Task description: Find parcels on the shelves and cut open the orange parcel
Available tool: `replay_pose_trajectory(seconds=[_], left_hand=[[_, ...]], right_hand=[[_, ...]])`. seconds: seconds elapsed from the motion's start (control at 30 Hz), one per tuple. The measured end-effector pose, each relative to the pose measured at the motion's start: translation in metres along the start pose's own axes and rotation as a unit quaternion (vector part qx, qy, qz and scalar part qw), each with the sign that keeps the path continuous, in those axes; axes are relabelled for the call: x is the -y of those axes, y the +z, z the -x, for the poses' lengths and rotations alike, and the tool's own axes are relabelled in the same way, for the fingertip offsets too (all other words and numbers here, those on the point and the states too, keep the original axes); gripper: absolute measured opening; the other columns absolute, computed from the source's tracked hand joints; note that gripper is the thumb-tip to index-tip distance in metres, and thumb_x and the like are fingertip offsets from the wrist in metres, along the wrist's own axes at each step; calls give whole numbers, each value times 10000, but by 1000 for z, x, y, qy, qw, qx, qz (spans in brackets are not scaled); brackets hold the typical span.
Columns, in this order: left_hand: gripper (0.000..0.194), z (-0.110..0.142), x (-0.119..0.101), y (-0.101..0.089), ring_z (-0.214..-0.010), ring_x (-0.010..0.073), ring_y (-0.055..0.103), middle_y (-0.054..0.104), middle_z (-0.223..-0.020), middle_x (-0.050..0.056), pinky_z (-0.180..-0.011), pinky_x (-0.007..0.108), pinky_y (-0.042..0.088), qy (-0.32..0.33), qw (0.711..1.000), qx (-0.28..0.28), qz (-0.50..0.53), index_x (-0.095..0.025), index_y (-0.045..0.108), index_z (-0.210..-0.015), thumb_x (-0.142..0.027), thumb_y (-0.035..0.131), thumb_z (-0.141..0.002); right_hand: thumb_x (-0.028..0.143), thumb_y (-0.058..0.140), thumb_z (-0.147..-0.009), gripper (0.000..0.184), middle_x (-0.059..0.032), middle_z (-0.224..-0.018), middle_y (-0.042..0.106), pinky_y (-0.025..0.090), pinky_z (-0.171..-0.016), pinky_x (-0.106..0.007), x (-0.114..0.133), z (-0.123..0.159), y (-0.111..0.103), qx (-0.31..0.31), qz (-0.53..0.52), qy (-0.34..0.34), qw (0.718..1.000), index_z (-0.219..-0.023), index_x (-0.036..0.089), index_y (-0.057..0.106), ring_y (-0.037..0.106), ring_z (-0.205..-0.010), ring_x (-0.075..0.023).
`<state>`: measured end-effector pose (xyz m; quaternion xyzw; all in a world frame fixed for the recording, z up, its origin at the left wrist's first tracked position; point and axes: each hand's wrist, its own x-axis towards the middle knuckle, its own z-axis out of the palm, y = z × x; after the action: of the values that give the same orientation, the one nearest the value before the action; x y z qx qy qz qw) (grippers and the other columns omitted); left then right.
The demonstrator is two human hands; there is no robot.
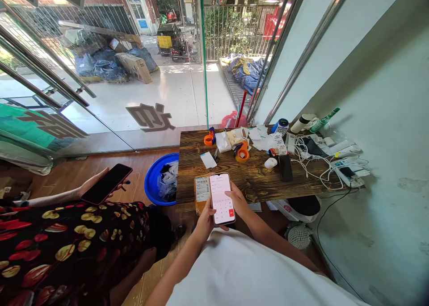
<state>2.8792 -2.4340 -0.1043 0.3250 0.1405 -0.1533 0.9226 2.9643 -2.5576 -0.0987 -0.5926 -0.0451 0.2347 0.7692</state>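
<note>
A smartphone (221,194) with a lit white screen is held upright in front of my white shirt. Its screen shows a number keypad and a red key at the lower right. My left hand (205,217) grips the phone's lower left side, thumb at the edge of the screen. Around the right side is my right hand (238,199), its thumb over the upper part of the keypad. Partly behind the phone, a small cardboard parcel (202,190) with a printed label sits at the table's near left corner.
On the dark wooden table (234,172) are orange tape dispensers (242,152), a white roll (271,163), a black phone (286,168), papers and tangled white cables (321,176). A blue basin (149,181) stands left. Beside me, a person's hand (100,181) holds a dark-screened phone (107,184). Glass doors are ahead.
</note>
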Motion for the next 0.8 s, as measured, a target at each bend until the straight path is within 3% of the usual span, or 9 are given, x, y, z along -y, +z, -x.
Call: replay_pose_trajectory(seconds=[0.17,0.3,0.5,0.8], left_hand=[[865,0,-3,1,-1034,300,579,478,-1365,80,-676,353,580,5,1000,-19,-2,-346,170,-1489,-168,513,-715],[942,-2,-3,1,-988,286,590,474,-1363,84,-617,334,580,7,999,-40,-8,-356,106,-1495,-130,495,-668],[935,-1,-6,3,-943,278,599,507,-1324,95,-525,274,560,-5,997,-62,-41,-342,107,-1498,-133,484,-669],[933,-8,0,2,-876,253,625,538,-1268,93,-522,285,566,-10,998,-60,-17,-353,132,-1486,-133,491,-654]], right_hand=[[193,536,-715,407,-21,-1097,659,471,-775,-337,-4,3,-9,56,-5,30,998,-1116,252,564,608,-918,-218],[138,537,-685,557,-18,-1188,620,455,-860,-351,-7,10,-14,101,-2,34,994,-1225,267,500,570,-1031,-221],[140,552,-701,593,-30,-1193,607,477,-800,-336,-3,19,-11,96,19,38,994,-1272,268,451,576,-986,-215],[192,567,-719,559,-24,-1149,623,484,-718,-311,-10,24,-13,87,-3,53,995,-1256,291,452,589,-893,-203]])
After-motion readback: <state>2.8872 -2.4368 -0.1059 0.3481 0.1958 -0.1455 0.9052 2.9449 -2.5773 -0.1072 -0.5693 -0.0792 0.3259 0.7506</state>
